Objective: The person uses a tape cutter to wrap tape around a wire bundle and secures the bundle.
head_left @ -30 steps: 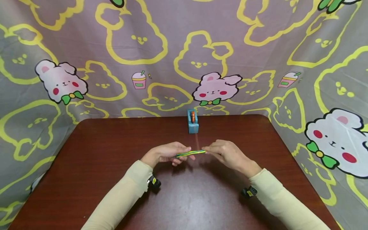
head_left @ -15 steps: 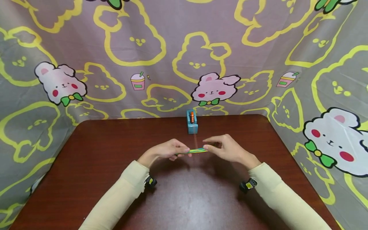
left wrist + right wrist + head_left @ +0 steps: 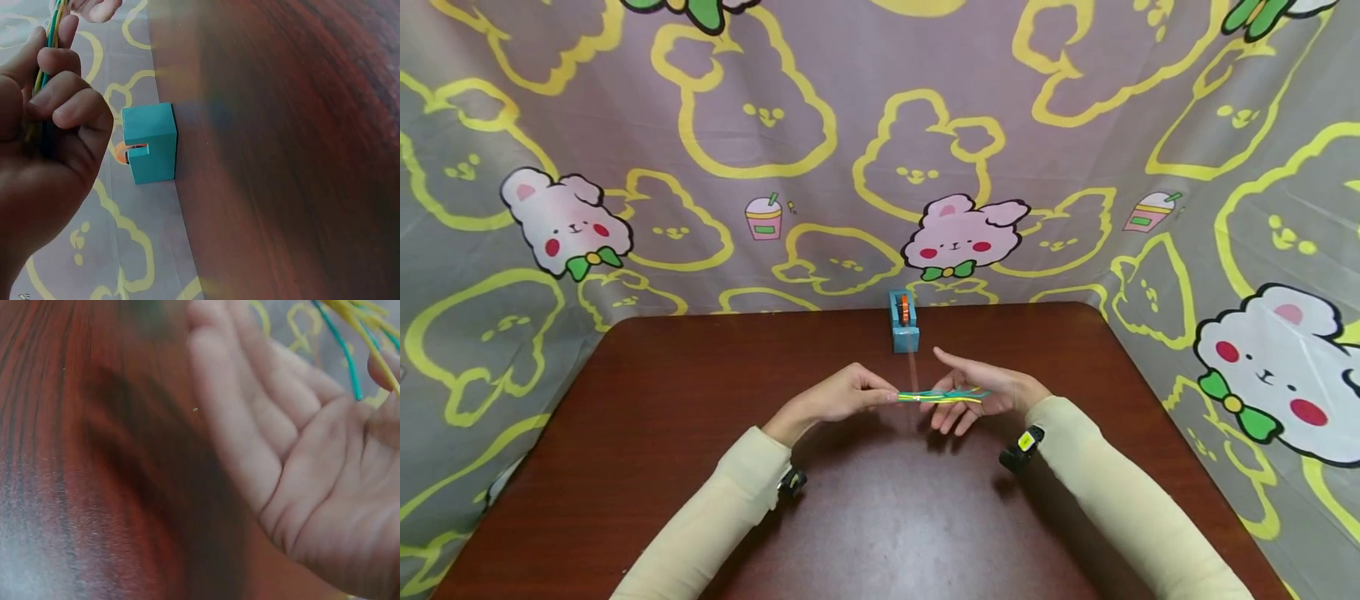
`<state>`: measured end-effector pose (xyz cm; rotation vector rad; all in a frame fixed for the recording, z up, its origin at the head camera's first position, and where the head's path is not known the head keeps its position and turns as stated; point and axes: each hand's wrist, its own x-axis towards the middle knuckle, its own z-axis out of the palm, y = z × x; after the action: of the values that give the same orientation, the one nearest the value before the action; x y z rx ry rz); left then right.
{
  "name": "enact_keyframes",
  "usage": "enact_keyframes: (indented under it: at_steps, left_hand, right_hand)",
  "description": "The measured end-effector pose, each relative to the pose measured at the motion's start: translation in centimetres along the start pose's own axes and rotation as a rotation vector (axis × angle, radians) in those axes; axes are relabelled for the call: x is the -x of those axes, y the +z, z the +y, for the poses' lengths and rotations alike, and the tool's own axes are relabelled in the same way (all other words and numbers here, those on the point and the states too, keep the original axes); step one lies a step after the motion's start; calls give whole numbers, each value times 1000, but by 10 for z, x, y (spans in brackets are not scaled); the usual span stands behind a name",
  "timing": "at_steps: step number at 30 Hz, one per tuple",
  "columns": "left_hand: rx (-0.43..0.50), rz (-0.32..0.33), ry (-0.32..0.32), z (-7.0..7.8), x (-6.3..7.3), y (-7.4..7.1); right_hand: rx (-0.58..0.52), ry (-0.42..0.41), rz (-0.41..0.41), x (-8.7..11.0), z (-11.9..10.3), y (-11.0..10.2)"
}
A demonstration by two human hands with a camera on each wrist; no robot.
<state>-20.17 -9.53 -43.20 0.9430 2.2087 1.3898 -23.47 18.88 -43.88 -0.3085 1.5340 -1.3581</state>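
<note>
L hand [image 3: 835, 393] grip clamped on grn/yel strands [image 3: 917, 397], R hand [image 3: 997, 382] nr ends, fingers apart.

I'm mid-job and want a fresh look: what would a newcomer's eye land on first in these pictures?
Probably the patterned cloth with white bunny faces, rising behind the dark red table. Next, the blue tape dispenser with its orange roll, near the middle of the table's far edge. Then the green and yellow strands: the left hand pinches them, and their loose ends spread between thumb and fingers of the open right hand.
</note>
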Motion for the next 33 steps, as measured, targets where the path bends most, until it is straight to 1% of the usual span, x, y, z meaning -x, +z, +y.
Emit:
enact_keyframes:
  at_steps: [2,4,8,10,15,18,21,25,29,33]
  left_hand:
    - [-28,14,26,0,0,1]
    - [-59,29,54,-2,0,1]
    - [-131,53,102,-2,1,2]
    - [-159,60,116,-2,1,2]
    - [-199,72,126,-1,2,4]
    - [-220,88,125,0,2,5]
    - [-234,110,122,2,4,7]
    - [-243,137,122,2,5,9]
    - [-257,155,137,1,5,10]
    - [-265,158,141,1,5,9]
  right_hand:
    - [-14,10,-49,-3,3,-1]
    - [-20,14,-75,-4,6,-2]
    - [-16,6,-101,-6,12,-3]
    - [-10,-15,-107,-7,13,-4]
    - [12,-88,-115,-6,13,-5]
    - [35,-114,-120,-4,11,-5]
    - [46,-120,-123,0,6,-5]
    - [50,-128,-106,5,-1,-4]
    - [69,-142,-62,10,-7,-1]
    - [138,-155,2,13,-12,4]
